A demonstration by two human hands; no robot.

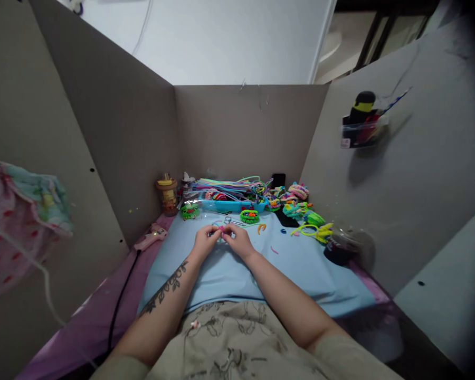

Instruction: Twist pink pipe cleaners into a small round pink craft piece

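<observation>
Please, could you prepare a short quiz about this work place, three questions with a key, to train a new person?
1. Which colour is the cloth directly under the hands?
A) dark green
B) light blue
C) orange

2. True or false: the blue tray lies farther from the person than the hands do.

3. Fill in the colour: the left hand and the right hand meet at the fingertips around a small ____ piece.

Key: 1 B; 2 true; 3 pink
</observation>
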